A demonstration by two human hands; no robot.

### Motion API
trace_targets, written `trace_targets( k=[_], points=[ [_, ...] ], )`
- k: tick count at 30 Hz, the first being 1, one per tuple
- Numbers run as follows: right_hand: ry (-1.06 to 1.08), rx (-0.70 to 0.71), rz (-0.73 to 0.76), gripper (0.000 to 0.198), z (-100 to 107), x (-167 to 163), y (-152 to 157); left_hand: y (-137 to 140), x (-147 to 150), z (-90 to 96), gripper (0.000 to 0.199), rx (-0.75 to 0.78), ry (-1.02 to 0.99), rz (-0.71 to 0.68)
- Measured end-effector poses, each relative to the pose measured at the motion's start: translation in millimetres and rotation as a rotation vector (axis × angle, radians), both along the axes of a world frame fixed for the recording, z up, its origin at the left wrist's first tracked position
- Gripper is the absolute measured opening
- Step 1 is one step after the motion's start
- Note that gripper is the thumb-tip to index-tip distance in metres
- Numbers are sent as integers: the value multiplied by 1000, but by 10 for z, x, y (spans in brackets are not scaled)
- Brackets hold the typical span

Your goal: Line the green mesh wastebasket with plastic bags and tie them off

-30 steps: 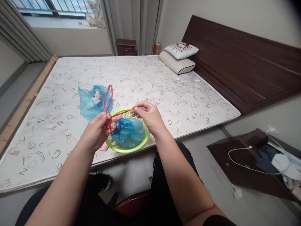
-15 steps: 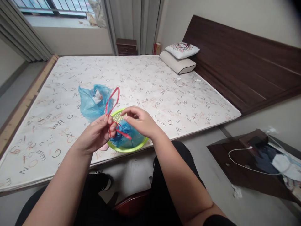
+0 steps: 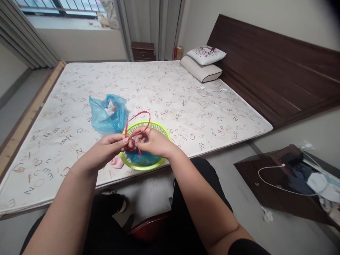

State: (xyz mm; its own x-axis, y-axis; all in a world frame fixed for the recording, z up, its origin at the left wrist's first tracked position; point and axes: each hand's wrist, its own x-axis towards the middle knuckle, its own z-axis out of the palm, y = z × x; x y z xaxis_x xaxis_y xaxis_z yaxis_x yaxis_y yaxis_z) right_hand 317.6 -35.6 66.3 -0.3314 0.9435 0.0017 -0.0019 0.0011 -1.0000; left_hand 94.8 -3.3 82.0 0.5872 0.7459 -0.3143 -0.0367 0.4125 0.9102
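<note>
Since the earlier frame, the right hand (image 3: 152,143) has come in to meet the left hand (image 3: 114,147), and the thin red cord (image 3: 149,118) has opened into a wider loop above them. Left thumb and fingers have a grip on the cord; the right fingers curl in beside them, but whether they pinch it I cannot tell. Both hands are over the near part of a round lime-green plastic basket (image 3: 168,134), which holds a translucent blue plastic bag (image 3: 145,160). Working the cord's knot looks like the step in hand; the next move seems to call for a steady left grip and precise right fingertips.

A crumpled pink cloth (image 3: 117,162) lies just left of the basket on a white letter-printed mattress (image 3: 164,83). Beyond, left, sits another crumpled blue plastic bag (image 3: 107,118). Farther right, two pillows (image 3: 205,55) lie stacked by a dark-brown wooden headboard (image 3: 265,67); a grey curtain (image 3: 147,21) hangs at the far side.
</note>
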Motion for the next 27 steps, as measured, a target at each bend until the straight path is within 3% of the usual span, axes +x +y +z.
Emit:
trace_targets(
  k=[6,12,19,24,27],
  points=[
    [-147,59,-64,12,14,-32,7,9,-7,-16,19,41,-30,-11],
    [-151,69,44,5,59,-13,-9,28,-27,-33,32,174,87,-16],
    [-204,33,50,14,112,47,-5,38,75,-111,33,579,265,159],
    [-121,-74,-20,20,44,26,27,-87,241,-58,24,992,371,340],
    [-10,-158,4,18,30,24,46,-159,306,-39,22,1096,354,382]
  ],
)
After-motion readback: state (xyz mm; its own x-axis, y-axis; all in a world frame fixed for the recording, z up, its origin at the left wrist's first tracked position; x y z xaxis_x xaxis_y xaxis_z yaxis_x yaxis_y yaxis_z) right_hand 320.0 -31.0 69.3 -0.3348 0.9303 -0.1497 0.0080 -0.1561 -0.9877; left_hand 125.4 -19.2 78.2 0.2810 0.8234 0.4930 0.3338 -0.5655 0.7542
